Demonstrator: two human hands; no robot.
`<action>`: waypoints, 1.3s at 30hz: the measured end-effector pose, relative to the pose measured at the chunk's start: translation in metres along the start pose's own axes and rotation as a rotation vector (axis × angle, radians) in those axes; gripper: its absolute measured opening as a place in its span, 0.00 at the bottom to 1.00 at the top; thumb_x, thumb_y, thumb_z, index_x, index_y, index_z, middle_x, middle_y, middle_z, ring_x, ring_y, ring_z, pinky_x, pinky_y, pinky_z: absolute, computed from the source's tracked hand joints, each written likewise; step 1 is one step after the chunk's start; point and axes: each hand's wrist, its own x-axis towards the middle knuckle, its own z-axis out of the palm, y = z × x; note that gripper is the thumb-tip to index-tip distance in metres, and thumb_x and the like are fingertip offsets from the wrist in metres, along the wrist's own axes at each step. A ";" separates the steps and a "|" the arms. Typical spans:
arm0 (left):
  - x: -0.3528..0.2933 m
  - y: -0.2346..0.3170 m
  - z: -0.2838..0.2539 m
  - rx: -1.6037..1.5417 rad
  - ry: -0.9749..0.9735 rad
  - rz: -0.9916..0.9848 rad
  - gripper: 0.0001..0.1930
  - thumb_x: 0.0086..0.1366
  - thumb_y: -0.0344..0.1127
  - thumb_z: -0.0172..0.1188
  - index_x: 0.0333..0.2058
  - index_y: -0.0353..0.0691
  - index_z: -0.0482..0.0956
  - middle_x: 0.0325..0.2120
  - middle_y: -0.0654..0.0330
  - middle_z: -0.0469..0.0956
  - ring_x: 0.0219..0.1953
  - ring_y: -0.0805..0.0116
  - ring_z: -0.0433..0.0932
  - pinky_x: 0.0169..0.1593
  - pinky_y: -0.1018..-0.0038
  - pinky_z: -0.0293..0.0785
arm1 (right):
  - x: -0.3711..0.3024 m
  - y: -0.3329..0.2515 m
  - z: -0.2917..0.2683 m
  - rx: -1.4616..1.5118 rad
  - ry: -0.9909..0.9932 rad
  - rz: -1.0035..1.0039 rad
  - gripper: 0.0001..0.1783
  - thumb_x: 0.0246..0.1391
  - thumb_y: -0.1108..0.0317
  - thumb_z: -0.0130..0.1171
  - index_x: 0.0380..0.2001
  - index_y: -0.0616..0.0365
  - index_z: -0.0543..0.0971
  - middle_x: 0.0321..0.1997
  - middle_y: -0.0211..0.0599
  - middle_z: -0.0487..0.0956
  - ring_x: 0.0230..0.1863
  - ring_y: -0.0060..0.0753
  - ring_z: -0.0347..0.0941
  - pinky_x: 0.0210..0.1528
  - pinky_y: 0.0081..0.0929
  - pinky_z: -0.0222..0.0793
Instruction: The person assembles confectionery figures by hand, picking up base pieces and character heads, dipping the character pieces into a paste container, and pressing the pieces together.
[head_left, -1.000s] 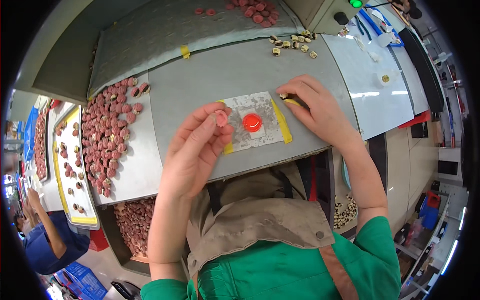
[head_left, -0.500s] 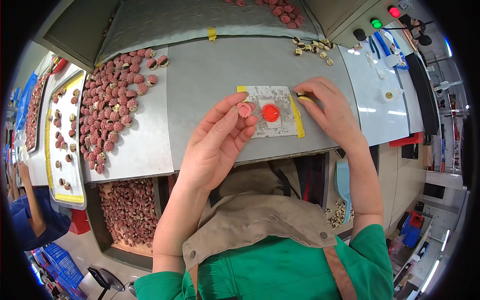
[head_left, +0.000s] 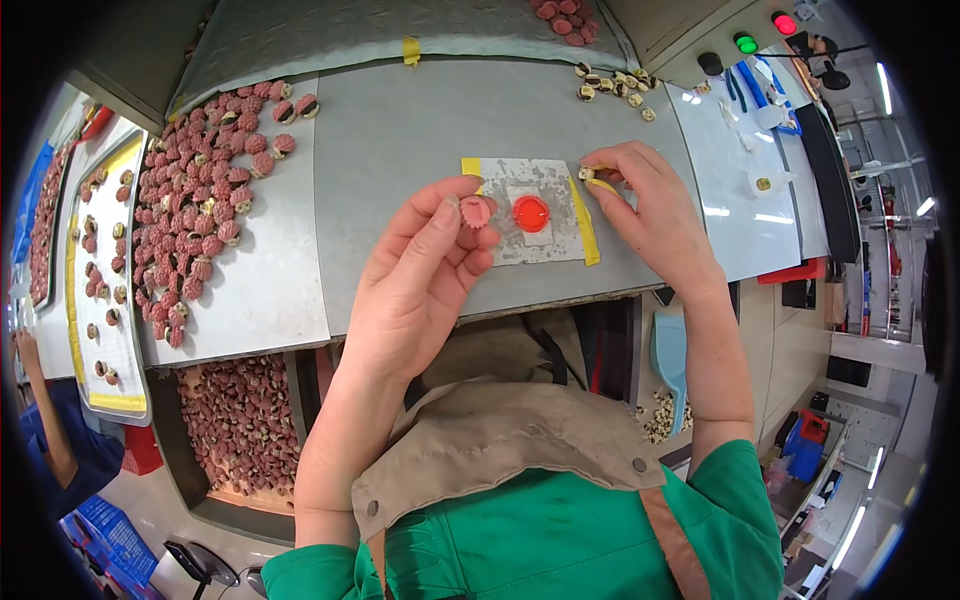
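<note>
Between the thumb and fingers of my left hand [head_left: 400, 280], closed in a pinch, is a small pink scalloped piece [head_left: 475, 212] with its inner side facing up. Close by on the right lies a round red disc [head_left: 531, 213], glossy, on a worn white pad [head_left: 515, 172] with yellow tape at its edges. My right hand [head_left: 665, 220] pinches a small cream-and-dark piece [head_left: 586, 174] just past the pad's right taped edge. The other fingers of that hand are curled above the table.
Many knobbly pink pieces [head_left: 190, 220] lie piled at the left, beside a tray [head_left: 115, 402] with more. Small cream-and-dark pieces [head_left: 625, 85] lie at the far right. A bin [head_left: 240, 430] below holds more pink pieces. A blue dustpan [head_left: 668, 365] stands lower right. Another person's arm [head_left: 45, 420] shows at far left.
The pink piece has been turned slightly in my left fingers. The cream-and-dark piece shows more clearly between my right fingertips. The whole view has shifted a little.
</note>
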 end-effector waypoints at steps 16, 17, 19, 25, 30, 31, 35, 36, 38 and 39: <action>-0.002 0.002 -0.003 -0.003 0.020 -0.009 0.17 0.68 0.33 0.51 0.54 0.37 0.67 0.43 0.62 0.74 0.41 0.77 0.73 0.48 0.79 0.70 | 0.004 -0.040 0.015 0.043 -0.071 -0.182 0.15 0.45 0.76 0.61 0.40 0.55 0.77 0.38 0.37 0.73 0.42 0.41 0.69 0.42 0.32 0.68; -0.002 0.001 -0.005 -0.008 0.003 -0.010 0.17 0.68 0.33 0.51 0.54 0.37 0.67 0.43 0.62 0.74 0.40 0.77 0.73 0.47 0.79 0.70 | 0.004 -0.039 0.016 0.027 -0.070 -0.185 0.15 0.45 0.75 0.61 0.40 0.55 0.77 0.37 0.37 0.73 0.42 0.40 0.69 0.42 0.32 0.68; -0.002 0.001 -0.005 -0.005 -0.016 -0.002 0.18 0.68 0.34 0.51 0.55 0.37 0.67 0.44 0.63 0.74 0.40 0.77 0.73 0.47 0.79 0.70 | 0.004 -0.039 0.017 -0.012 -0.058 -0.204 0.14 0.45 0.75 0.61 0.39 0.56 0.78 0.37 0.36 0.73 0.41 0.40 0.70 0.42 0.32 0.68; -0.002 0.003 -0.001 0.030 0.013 -0.020 0.18 0.68 0.34 0.53 0.54 0.36 0.68 0.42 0.63 0.75 0.43 0.77 0.72 0.48 0.80 0.68 | 0.005 -0.037 0.021 0.032 -0.045 -0.217 0.13 0.46 0.75 0.61 0.38 0.57 0.78 0.35 0.37 0.73 0.40 0.40 0.70 0.41 0.32 0.67; -0.003 0.004 0.002 0.062 0.018 -0.026 0.17 0.68 0.35 0.53 0.53 0.36 0.69 0.42 0.64 0.75 0.44 0.78 0.72 0.48 0.80 0.67 | 0.003 -0.033 0.020 0.097 -0.035 -0.193 0.12 0.46 0.76 0.60 0.38 0.58 0.78 0.36 0.37 0.74 0.40 0.38 0.70 0.42 0.30 0.67; -0.003 0.003 0.002 0.072 0.021 -0.034 0.17 0.68 0.35 0.53 0.53 0.36 0.69 0.42 0.64 0.75 0.44 0.78 0.72 0.48 0.80 0.67 | 0.002 -0.033 0.020 0.159 -0.030 -0.163 0.12 0.47 0.76 0.60 0.38 0.58 0.78 0.36 0.36 0.74 0.40 0.37 0.71 0.42 0.29 0.67; -0.002 0.003 0.005 0.104 0.021 -0.055 0.18 0.67 0.35 0.53 0.53 0.35 0.68 0.44 0.62 0.75 0.41 0.77 0.73 0.46 0.81 0.70 | -0.003 -0.039 0.018 0.419 0.024 -0.030 0.12 0.49 0.76 0.59 0.39 0.59 0.78 0.38 0.36 0.75 0.40 0.34 0.71 0.42 0.28 0.68; -0.001 0.003 0.006 0.113 0.024 -0.052 0.18 0.67 0.35 0.53 0.53 0.35 0.69 0.44 0.62 0.75 0.42 0.78 0.73 0.46 0.81 0.69 | -0.004 -0.042 0.018 0.499 0.067 -0.060 0.12 0.49 0.75 0.59 0.39 0.60 0.77 0.38 0.36 0.75 0.40 0.33 0.72 0.42 0.27 0.68; -0.001 0.001 0.007 0.124 0.023 -0.053 0.17 0.67 0.35 0.53 0.52 0.35 0.69 0.43 0.62 0.75 0.42 0.78 0.73 0.45 0.81 0.69 | -0.001 -0.049 0.018 0.577 0.117 -0.086 0.11 0.50 0.75 0.59 0.40 0.60 0.77 0.39 0.36 0.75 0.40 0.32 0.72 0.42 0.27 0.69; -0.001 0.000 0.007 0.119 0.021 -0.044 0.17 0.68 0.36 0.53 0.52 0.36 0.70 0.43 0.63 0.76 0.43 0.77 0.73 0.46 0.81 0.68 | 0.001 -0.052 0.017 0.544 0.110 -0.154 0.12 0.50 0.75 0.59 0.40 0.60 0.77 0.39 0.37 0.75 0.39 0.32 0.72 0.42 0.26 0.69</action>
